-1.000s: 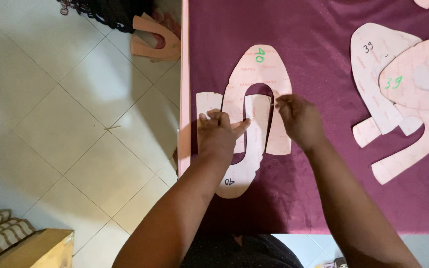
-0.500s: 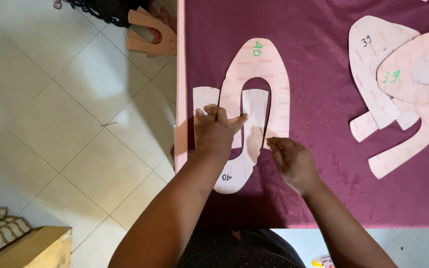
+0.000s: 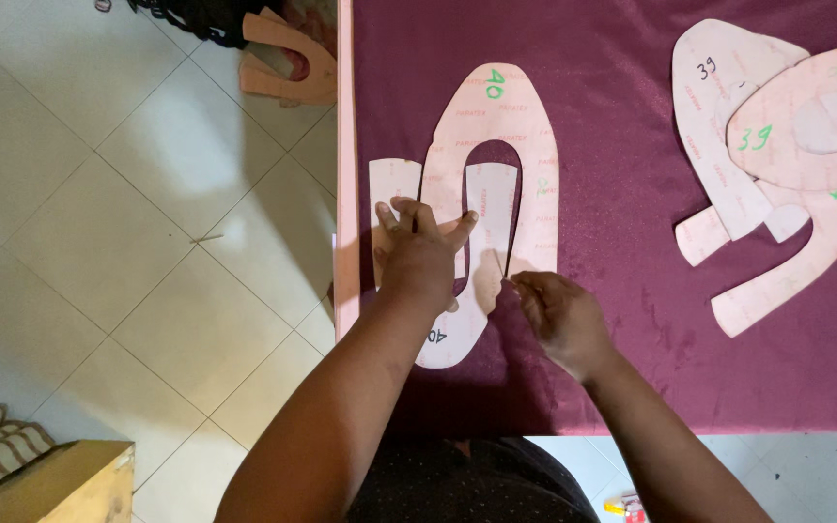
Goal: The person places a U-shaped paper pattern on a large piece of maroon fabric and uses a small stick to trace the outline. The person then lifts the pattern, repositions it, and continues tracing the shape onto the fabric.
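Observation:
Two pale pink horseshoe-shaped card patterns lie overlapped on a maroon cloth (image 3: 632, 378). The upper pattern (image 3: 491, 111) opens toward me, and the lower pattern (image 3: 448, 344) opens away from me. My left hand (image 3: 418, 257) presses flat on both with its fingers spread, holding nothing. My right hand (image 3: 559, 320) rests on the cloth at the near end of the upper pattern's right leg. It pinches a thin dark pen-like tool (image 3: 508, 263) whose tip touches that leg's inner edge.
More pink patterns (image 3: 728, 126) lie stacked at the cloth's right side. A pink board edge (image 3: 346, 145) borders the cloth on the left. Beyond it is tiled floor with a pink cut piece (image 3: 293, 58) and a cardboard box (image 3: 50, 484).
My right hand has slid from higher on the pattern's right leg down toward me, to the leg's near end. The left hand has stayed pressed in place.

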